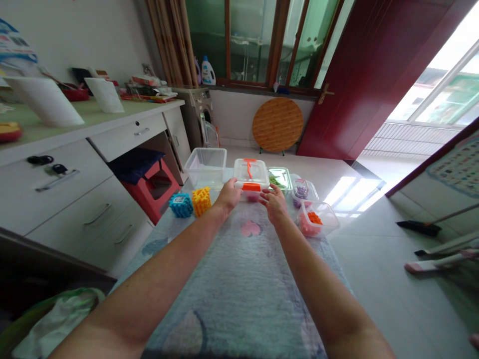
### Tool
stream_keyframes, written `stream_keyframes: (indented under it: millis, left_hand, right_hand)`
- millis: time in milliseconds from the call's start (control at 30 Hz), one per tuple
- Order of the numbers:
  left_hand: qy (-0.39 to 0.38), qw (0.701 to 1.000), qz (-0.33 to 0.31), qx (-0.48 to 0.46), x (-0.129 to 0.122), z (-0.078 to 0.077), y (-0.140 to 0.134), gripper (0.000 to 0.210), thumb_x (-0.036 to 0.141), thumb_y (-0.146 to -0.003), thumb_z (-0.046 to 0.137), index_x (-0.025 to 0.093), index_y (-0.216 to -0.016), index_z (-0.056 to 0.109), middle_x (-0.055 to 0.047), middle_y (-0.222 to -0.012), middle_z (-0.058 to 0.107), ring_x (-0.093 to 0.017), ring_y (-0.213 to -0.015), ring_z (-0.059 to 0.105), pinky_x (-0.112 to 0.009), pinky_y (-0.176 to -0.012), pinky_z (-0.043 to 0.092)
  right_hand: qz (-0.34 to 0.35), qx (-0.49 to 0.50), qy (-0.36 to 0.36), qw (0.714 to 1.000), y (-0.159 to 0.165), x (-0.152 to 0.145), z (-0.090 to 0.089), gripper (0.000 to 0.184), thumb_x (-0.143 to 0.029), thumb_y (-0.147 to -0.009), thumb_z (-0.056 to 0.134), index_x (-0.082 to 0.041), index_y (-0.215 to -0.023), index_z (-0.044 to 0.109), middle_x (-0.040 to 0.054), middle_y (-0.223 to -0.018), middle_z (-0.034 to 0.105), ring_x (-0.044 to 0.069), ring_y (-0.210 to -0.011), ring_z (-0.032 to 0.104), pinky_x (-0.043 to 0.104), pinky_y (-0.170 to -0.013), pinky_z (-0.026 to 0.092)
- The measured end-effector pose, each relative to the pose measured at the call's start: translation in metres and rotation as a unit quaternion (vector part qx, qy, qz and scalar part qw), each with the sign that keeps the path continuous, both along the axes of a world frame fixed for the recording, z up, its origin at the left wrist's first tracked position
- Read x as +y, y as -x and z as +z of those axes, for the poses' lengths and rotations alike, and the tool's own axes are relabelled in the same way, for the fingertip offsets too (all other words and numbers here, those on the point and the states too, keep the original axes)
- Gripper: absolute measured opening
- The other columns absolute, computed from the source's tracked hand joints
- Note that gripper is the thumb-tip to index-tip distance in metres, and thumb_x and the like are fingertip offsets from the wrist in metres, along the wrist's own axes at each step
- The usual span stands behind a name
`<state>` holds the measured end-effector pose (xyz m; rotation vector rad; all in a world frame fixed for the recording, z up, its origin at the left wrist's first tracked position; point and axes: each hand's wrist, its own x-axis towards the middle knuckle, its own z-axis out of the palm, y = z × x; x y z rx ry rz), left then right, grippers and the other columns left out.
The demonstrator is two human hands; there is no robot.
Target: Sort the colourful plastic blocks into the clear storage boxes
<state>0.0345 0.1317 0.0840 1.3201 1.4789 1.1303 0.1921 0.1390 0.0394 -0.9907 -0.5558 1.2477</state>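
A clear storage box (250, 172) stands at the far end of the cloth-covered table, its lid on, with an orange handle and orange latches. Something pink shows low inside it. My left hand (229, 196) is closed on the box's near left corner, thumb on the lid edge. At the near right corner, my right hand (275, 202) has its curled fingers against the box. Left of my left hand sit a yellow block cube (201, 201) and a blue block cube (181, 205). To the right of the box is a clear container with green pieces (280, 179).
An open clear bin (205, 167) stands at the back left. Containers with purple pieces (300, 192) and with pink and orange pieces (312, 223) line the right edge. A red stool (149, 184) and a white drawer desk (75, 184) are left of the table (239, 279).
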Motion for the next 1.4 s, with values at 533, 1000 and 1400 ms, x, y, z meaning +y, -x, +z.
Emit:
stream_keyframes:
  millis: [533,1000,1400]
  left_hand:
    - [-0.024,0.991,0.006,0.13,0.015,0.01,0.018,0.065,0.011,-0.072,0.06,0.011,-0.137,0.052,-0.017,-0.141,0.057,-0.027,-0.133,0.05,-0.033,-0.103,0.042]
    - [-0.041,0.942,0.003,0.332,0.05,0.034,0.076,0.048,0.011,-0.075,0.058,0.011,-0.123,0.063,-0.014,-0.121,0.069,-0.023,-0.107,0.065,-0.03,-0.091,0.049]
    - [-0.043,0.875,-0.015,0.482,0.065,0.026,0.104,0.049,0.007,-0.075,0.055,0.013,-0.123,0.063,-0.014,-0.13,0.063,-0.024,-0.122,0.059,-0.028,-0.101,0.044]
  right_hand:
    - [-0.046,-0.47,-0.086,0.877,-0.013,0.017,0.027,0.033,-0.013,-0.068,0.048,-0.016,-0.095,0.067,0.0051,-0.094,0.07,0.018,-0.089,0.064,0.031,-0.085,0.05]
    - [0.049,-0.747,0.038,0.662,0.043,0.093,0.07,0.024,-0.022,-0.08,0.06,-0.015,-0.097,0.075,0.0168,-0.101,0.074,0.027,-0.091,0.069,0.031,-0.072,0.047]
    - [-0.007,-0.742,0.048,0.669,0.043,0.098,0.067,0.03,-0.019,-0.083,0.051,-0.016,-0.102,0.074,0.0174,-0.105,0.073,0.029,-0.099,0.068,0.032,-0.076,0.047]
